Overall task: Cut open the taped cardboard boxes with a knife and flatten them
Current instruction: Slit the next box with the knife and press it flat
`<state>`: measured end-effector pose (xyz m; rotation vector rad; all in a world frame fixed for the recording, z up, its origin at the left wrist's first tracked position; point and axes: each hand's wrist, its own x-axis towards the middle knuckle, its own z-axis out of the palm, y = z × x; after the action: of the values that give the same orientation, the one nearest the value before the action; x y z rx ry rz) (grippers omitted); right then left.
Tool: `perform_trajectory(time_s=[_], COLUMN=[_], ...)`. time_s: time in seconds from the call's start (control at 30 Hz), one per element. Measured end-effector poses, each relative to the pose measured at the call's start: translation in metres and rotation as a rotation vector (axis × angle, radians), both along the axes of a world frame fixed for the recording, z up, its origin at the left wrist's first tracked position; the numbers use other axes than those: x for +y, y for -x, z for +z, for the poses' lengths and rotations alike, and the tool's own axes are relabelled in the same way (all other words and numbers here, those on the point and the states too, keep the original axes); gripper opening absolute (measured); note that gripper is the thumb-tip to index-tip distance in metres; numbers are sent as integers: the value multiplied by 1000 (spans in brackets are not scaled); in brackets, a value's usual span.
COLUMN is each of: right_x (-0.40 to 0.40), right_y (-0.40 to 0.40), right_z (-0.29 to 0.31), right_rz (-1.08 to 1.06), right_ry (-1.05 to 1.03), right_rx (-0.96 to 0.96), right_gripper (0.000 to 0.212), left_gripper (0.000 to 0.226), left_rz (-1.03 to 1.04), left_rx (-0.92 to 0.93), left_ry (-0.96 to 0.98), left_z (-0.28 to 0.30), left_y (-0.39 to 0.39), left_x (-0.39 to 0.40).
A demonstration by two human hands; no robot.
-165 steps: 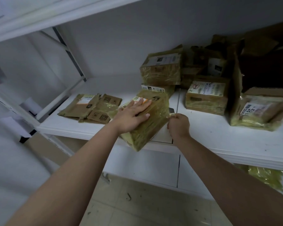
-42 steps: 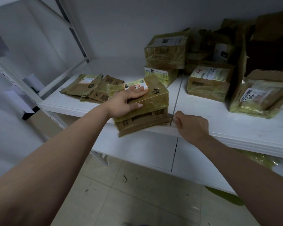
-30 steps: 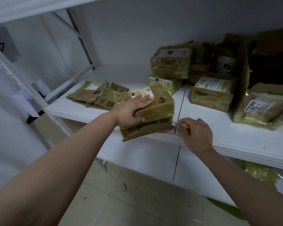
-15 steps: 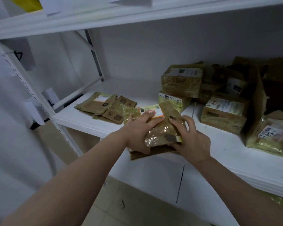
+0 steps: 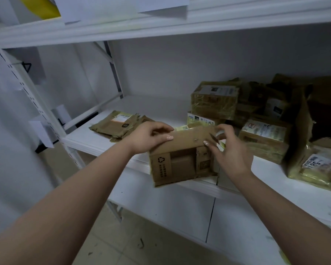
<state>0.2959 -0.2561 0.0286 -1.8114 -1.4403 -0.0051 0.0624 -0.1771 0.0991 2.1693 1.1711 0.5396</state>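
Observation:
A small brown cardboard box (image 5: 180,159) is tipped up at the front edge of the white shelf (image 5: 304,199), its opened underside with a recycling mark facing me. My left hand (image 5: 151,137) grips its top left edge. My right hand (image 5: 227,148) holds the top right corner, and a small knife (image 5: 214,138) with a dark blade shows between its fingers. A pile of flattened boxes (image 5: 117,125) lies on the shelf to the left.
Several taped boxes (image 5: 214,100) with labels stand stacked at the back right of the shelf. A larger torn carton (image 5: 304,121) stands at the far right. Another shelf (image 5: 161,22) runs overhead. A metal upright (image 5: 27,88) is at the left.
The box has been turned over, so its untaped brown underside now faces me. Both hands have shifted to its upper edge.

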Motion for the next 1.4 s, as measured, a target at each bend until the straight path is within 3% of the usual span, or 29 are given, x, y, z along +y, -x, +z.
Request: perform_trajectory(time_s=[0.1, 0.17, 0.2, 0.3, 0.47, 0.7, 1.0, 1.27, 1.33, 1.4], right_x=[-2, -5, -7, -10, -8, -25, -24, -13, -11, -7], right_y=[3, 6, 9, 17, 25, 4, 18, 45, 46, 45], right_z=[-14, -23, -27, -31, -29, -22, -17, -44, -48, -45], right_rz=[-32, -50, -62, -112, -133, 49, 322, 491, 486, 479], right_ry=[72, 106, 118, 140, 168, 259, 302, 499, 555, 542], right_rx=[-123, -89, -64, -5, 40, -18, -94, -274, -199, -81], right_gripper=[58, 69, 73, 79, 69, 67, 70, 67, 67, 63], left_gripper=[39, 55, 67, 94, 72, 97, 118, 103, 89, 61], left_rz=[167, 247, 260, 293, 315, 113, -17, -27, -27, 27], left_rx=[307, 577, 616, 577, 498, 458, 597, 603, 534, 447], left_ry=[-293, -333, -314, -334, -370, -200, -108, -24, 33, 129], left_z=[-21, -37, -46, -63, -65, -49, -39, -98, -108, -109], left_y=[-9, -19, -25, -35, -37, -11, 49, 103, 104, 101], left_x=[-2, -12, -19, -31, -28, -21, -27, -47, -53, -59])
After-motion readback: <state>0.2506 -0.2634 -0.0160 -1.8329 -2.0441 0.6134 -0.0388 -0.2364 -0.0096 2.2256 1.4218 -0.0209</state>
